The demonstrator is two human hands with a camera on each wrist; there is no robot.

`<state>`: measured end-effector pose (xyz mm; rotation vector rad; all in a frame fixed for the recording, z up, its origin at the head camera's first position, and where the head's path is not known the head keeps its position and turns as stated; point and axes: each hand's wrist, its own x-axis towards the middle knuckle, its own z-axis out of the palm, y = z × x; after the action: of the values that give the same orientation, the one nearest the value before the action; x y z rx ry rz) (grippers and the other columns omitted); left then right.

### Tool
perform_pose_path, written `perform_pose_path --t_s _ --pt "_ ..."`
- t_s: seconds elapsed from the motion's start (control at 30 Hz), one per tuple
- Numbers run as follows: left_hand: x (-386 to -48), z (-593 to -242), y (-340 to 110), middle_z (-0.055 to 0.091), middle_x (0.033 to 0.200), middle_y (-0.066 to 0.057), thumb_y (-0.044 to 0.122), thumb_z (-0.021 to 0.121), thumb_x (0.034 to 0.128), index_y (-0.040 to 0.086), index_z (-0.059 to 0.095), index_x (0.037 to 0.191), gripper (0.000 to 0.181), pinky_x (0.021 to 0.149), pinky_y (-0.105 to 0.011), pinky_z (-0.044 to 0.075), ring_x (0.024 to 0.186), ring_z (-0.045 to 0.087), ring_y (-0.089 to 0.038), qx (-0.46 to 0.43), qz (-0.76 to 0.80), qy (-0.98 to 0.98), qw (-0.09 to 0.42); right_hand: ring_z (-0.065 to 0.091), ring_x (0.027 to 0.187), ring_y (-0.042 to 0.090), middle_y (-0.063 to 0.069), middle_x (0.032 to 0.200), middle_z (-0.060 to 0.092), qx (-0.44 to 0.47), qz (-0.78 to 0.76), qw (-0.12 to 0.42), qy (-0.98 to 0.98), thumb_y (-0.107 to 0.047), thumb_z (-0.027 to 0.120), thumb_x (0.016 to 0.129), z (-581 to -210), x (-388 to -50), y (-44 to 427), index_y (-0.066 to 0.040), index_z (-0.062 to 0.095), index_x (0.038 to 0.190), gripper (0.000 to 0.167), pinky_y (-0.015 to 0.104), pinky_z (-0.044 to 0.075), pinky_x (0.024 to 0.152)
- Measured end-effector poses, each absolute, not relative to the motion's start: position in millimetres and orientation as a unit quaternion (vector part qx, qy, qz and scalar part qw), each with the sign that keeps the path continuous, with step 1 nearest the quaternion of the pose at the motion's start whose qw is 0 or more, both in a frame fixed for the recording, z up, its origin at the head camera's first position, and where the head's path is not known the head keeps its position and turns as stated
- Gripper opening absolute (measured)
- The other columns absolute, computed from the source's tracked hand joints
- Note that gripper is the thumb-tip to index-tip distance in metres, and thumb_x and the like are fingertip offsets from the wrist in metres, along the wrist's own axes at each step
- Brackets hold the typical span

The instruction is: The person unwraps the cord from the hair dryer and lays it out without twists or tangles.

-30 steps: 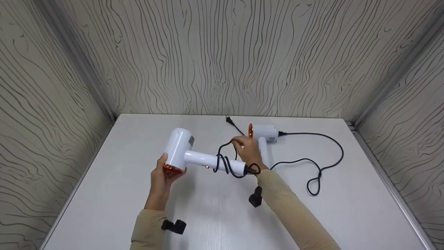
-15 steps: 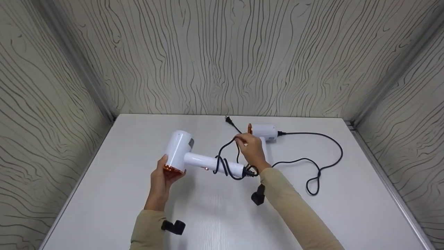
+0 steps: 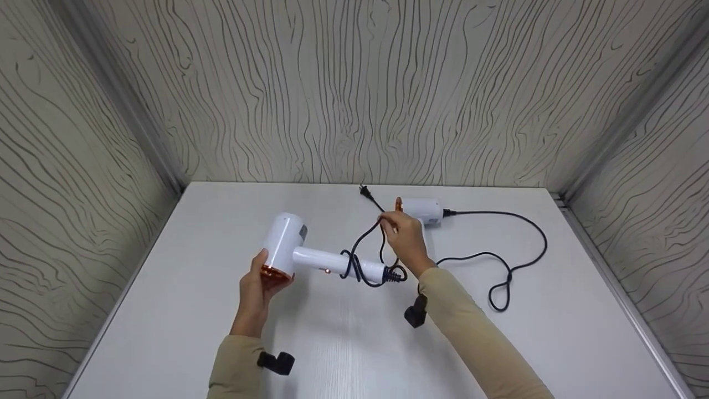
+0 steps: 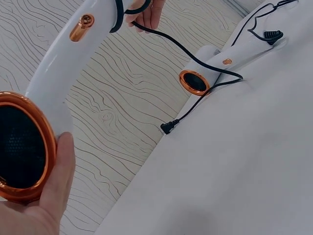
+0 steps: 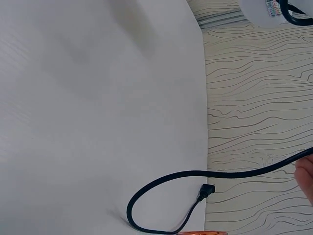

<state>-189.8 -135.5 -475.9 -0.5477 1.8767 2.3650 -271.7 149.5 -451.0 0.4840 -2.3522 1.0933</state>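
My left hand (image 3: 259,291) grips a white hair dryer (image 3: 281,238) by the orange-rimmed end of its barrel, above the table. The handle (image 3: 324,259) points right, with a black power cord (image 3: 354,266) looped around its lower part. Between thumb and fingers my right hand (image 3: 407,239) pinches that cord, which rises from the handle in a loose loop. In the left wrist view the cord runs past the right hand to a two-pin plug (image 4: 168,126) near the table's back edge. The right wrist view shows only fingertips (image 5: 305,174) against the cord.
A second white hair dryer (image 3: 424,210) lies at the table's back, partly hidden behind my right hand. Its black cord (image 3: 545,244) curls across the right side of the white table (image 3: 166,310). Patterned panels (image 3: 354,100) stand behind and at both sides.
The held hair dryer has sunk slightly toward me. My right hand has shifted a little right with the cord, and the loop between it and the handle has grown longer.
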Motion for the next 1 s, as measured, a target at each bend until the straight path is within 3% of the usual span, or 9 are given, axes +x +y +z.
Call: perform_pose_path --t_s 0.23,0.57,1.0 --pt "-192.0 -480.6 -137.0 0.048 0.130 -0.014 0.056 0.041 0.0954 0.005 0.034 0.144 0.070 0.086 -0.029 0.059 0.097 0.061 -0.014 -0.194 0.770 0.607 0.037 0.071 0.081 0.027 0.017 0.091 0.073 0.187 0.393 0.258 -0.863 0.001 0.062 0.089 -450.9 -271.6 151.1 0.004 0.071 0.094 0.011 0.037 0.060 0.072" --pt "-191.3 -483.9 -139.4 0.057 0.108 -0.005 0.055 0.044 0.0947 -0.003 0.039 0.138 0.073 0.081 -0.025 0.060 0.082 0.065 -0.009 -0.209 0.779 0.591 0.025 0.071 0.077 0.025 0.015 0.087 0.073 0.194 0.389 0.277 -0.857 0.004 0.064 0.085 -451.0 -267.1 152.9 0.004 0.071 0.092 0.010 0.034 0.060 0.070" --pt "-193.2 -488.7 -143.0 0.044 0.132 -0.014 0.060 0.042 0.0937 0.003 0.029 0.146 0.078 0.084 -0.024 0.059 0.087 0.064 -0.009 -0.229 0.782 0.580 0.020 0.070 0.076 0.023 0.014 0.086 0.073 0.198 0.385 0.280 -0.857 0.005 0.063 0.085 -448.4 -262.2 155.1 0.003 0.071 0.093 0.011 0.032 0.060 0.071"
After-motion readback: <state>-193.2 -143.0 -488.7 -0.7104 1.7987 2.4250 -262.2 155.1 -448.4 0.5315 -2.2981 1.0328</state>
